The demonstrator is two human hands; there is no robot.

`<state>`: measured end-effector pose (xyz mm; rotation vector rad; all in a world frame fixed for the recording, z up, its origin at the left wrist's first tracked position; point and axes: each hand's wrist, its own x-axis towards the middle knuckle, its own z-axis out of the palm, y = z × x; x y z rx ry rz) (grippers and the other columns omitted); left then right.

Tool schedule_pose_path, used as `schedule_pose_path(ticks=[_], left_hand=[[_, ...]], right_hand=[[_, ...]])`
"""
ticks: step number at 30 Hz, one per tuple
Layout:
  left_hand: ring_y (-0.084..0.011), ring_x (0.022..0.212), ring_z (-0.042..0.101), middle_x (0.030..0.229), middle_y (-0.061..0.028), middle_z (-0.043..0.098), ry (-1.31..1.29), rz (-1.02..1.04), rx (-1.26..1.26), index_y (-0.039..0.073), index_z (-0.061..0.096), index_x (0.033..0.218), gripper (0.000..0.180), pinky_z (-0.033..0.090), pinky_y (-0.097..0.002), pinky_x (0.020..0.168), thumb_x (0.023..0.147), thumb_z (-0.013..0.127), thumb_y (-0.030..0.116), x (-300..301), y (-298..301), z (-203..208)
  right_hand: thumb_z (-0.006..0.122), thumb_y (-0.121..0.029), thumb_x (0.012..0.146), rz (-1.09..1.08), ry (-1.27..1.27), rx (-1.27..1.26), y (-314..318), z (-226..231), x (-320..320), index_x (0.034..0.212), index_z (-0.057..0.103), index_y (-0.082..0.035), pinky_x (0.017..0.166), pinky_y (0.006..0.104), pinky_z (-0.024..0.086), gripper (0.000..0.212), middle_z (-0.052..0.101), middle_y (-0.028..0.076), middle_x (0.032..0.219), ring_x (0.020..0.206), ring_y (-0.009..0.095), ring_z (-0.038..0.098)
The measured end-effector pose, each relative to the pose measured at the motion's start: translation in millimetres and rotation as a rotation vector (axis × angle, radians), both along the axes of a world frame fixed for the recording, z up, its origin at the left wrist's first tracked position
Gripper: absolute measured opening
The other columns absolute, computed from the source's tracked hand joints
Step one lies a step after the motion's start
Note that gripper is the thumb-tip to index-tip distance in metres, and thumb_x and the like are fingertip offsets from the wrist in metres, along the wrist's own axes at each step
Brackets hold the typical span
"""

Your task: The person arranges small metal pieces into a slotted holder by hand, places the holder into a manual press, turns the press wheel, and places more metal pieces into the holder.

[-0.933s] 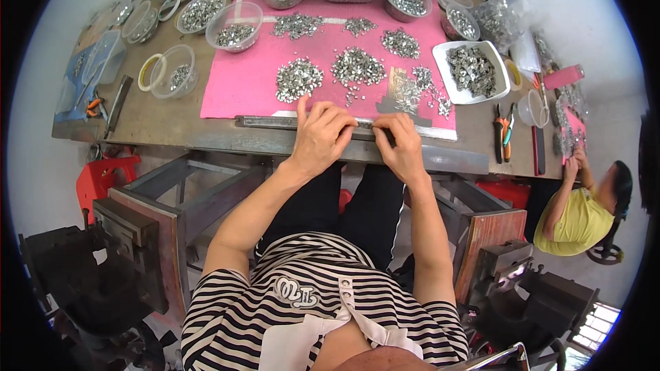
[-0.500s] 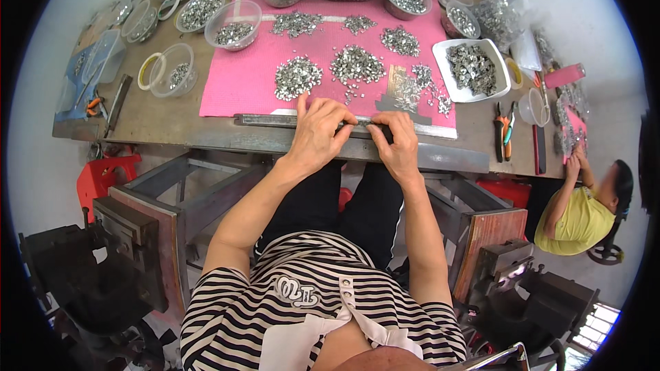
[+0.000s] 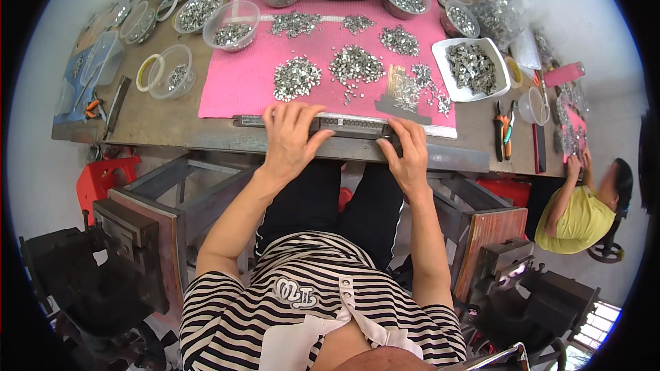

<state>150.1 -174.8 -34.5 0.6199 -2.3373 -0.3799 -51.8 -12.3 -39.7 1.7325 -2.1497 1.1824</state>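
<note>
Along the near edge of the bench lies a long dark slotted metal bar (image 3: 352,126), its middle showing a row of small slots or pieces. My left hand (image 3: 291,139) grips the bar left of centre, fingers over its far side and thumb on the near side. Toward its right end my right hand (image 3: 410,153) pinches it between thumb and fingers, partly hiding a dark block there. Just beyond the bar, two heaps of small silvery metal pieces, a left heap (image 3: 297,79) and a middle heap (image 3: 356,64), rest on a pink mat (image 3: 230,86).
A white square bowl (image 3: 440,62) of metal pieces stands right, with pliers (image 3: 507,130) nearer the edge. Round plastic tubs (image 3: 234,26) of pieces line the back and left. A person in a yellow top (image 3: 576,223) works at the far right.
My hands have moved apart along the bar, the left one leftward and the right one slightly right. More of the bar's slotted middle shows between them.
</note>
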Motion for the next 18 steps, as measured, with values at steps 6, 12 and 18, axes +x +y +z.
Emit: schedule_pose_path(ticks=[6, 12, 18], left_hand=[[-0.0284, 0.095, 0.052, 0.097, -0.0075, 0.055, 0.062, -0.055, 0.058, 0.008, 0.061, 0.105, 0.036, 0.036, -0.0425, 0.087, 0.079, 0.082, 0.023, 4.1, 1.3, -17.4], [-0.0273, 0.088, 0.053, 0.093, -0.0064, 0.054, 0.138, -0.080, 0.049, 0.008, 0.060, 0.101, 0.034, 0.035, -0.0408, 0.080, 0.078, 0.083, 0.017, 4.9, 4.5, -24.0], [-0.0278, 0.089, 0.053, 0.093, -0.0071, 0.054, 0.129, -0.085, 0.046, 0.007, 0.060, 0.102, 0.034, 0.035, -0.0409, 0.081, 0.078, 0.083, 0.018, 5.3, 5.5, -21.7]], right_hand=[[0.083, -0.001, 0.075, -0.079, 0.064, -0.092, 7.9, -14.0, 15.6, 0.115, 0.065, 0.000, 0.095, 0.0440, 0.049, 0.044, 0.065, 0.015, 0.116, 0.110, 0.036, 0.060], [0.084, 0.000, 0.074, -0.108, 0.143, -0.139, 8.6, -22.3, 20.3, 0.115, 0.064, 0.000, 0.095, 0.0447, 0.050, 0.046, 0.064, 0.015, 0.116, 0.111, 0.036, 0.060], [0.084, 0.000, 0.074, -0.103, 0.132, -0.131, 9.5, -19.0, 19.7, 0.116, 0.064, 0.000, 0.094, 0.0445, 0.050, 0.046, 0.064, 0.015, 0.116, 0.110, 0.036, 0.060]])
